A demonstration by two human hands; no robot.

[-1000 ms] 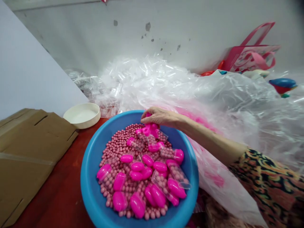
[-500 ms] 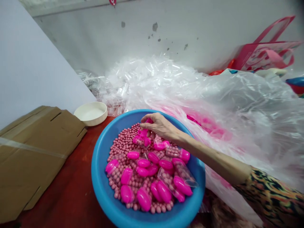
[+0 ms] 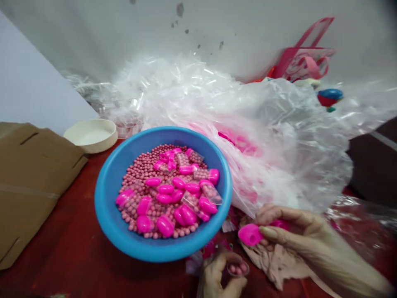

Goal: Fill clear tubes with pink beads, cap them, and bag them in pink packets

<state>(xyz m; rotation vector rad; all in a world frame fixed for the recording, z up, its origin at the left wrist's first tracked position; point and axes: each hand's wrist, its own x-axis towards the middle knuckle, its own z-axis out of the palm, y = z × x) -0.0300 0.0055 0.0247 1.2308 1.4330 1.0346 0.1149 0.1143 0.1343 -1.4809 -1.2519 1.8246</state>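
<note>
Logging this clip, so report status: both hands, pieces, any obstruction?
Left hand holding clear container, beads inside. Right hand pinching pink cap, apart from container. Blue basin beside hands; no obstruction visible between cap and container.

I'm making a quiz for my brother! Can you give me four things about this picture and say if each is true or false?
The basin is blue. True.

The left hand is empty. False: it holds a clear container with pink beads in it.

The right hand holds a bright pink cap. True.

The shallow white dish is inside the basin. False: it is outside, by the cardboard.
</note>
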